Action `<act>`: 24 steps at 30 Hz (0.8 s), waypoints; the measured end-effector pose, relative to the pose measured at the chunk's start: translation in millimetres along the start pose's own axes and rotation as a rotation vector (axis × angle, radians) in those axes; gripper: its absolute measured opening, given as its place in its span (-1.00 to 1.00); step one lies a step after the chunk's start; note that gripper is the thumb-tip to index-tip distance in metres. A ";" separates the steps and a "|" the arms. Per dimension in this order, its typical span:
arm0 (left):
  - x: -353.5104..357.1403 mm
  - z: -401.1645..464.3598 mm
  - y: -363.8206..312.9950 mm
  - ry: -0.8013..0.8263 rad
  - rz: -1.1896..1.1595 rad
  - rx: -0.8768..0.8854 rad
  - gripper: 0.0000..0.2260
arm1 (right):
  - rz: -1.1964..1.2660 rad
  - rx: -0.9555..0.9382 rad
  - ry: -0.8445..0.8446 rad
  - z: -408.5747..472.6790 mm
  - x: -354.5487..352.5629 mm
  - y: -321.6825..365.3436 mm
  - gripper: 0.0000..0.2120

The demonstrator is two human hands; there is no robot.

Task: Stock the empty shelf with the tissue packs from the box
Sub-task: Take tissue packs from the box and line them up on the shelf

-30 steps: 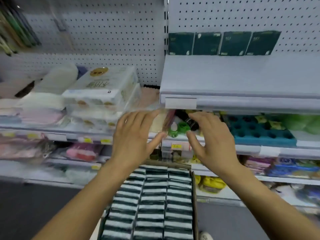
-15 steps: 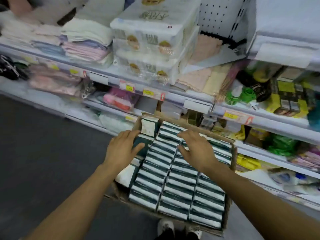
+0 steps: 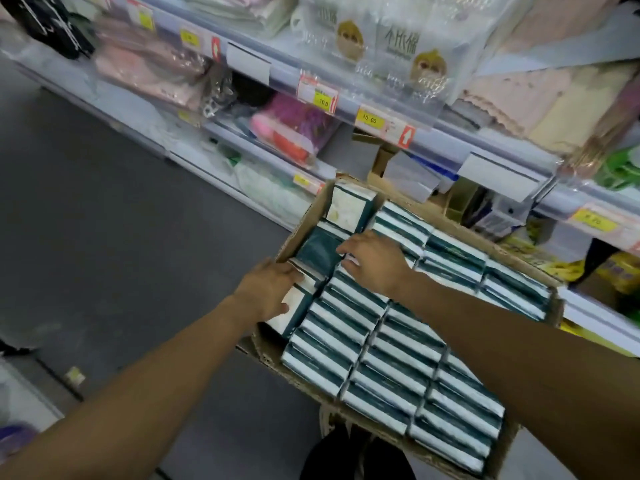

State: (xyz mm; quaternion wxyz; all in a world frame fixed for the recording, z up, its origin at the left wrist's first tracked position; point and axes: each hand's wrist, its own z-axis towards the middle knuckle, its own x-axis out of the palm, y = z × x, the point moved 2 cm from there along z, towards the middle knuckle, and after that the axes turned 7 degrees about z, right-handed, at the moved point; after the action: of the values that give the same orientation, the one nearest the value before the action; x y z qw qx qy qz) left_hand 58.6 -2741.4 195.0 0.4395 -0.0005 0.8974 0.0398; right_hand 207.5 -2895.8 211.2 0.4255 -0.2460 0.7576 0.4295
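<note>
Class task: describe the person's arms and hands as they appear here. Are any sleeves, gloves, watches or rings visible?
Both forearms are bare up to the frame edge: no sleeves show. The left hand and right hand wear no gloves. No watch, bracelet or ring is visible on either.

So the cardboard box [image 3: 304, 220] is an open brown carton sitting low in front of the shelving, turned at an angle. It's packed nearly full of tissue packs [image 3: 398, 358], dark green with white edges, standing on edge in tight rows across three columns. The left column is looser (a few packs there lie flat or tipped, showing their broad faces). One flat pack [image 3: 317, 249] shows its plain dark green face, and another at the far corner [image 3: 348, 209] shows a pale, whitish face with a green border.
</note>
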 end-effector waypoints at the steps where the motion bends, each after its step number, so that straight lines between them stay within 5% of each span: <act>1: 1.5 0.9 -0.4 0.003 0.043 0.004 -0.40 | -0.014 -0.023 0.052 7.6 7.8 6.5 -0.71; 7: 3.0 3.7 -1.2 -0.097 0.256 -0.033 -0.42 | -0.147 0.037 0.263 37.5 42.7 30.0 -0.64; 15: 10.1 -12.5 8.9 -0.124 0.092 0.017 -0.52 | -0.132 0.153 0.322 50.2 48.5 47.4 -0.69; 20: 0.1 -51.3 23.6 -0.167 -0.253 -0.094 -0.65 | 0.251 0.249 0.086 31.4 6.2 43.6 -0.73; 24: -24.6 -74.3 29.8 -0.180 -0.741 -0.272 -0.69 | 0.581 0.351 -0.188 -6.9 -45.6 25.4 -0.80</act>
State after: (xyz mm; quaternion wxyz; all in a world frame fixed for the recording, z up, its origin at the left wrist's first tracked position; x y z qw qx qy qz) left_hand 14.0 -2717.9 261.9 0.4967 -0.3785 0.7811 -0.0027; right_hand 209.3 -2888.5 263.3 0.3893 0.0974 0.8158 0.4164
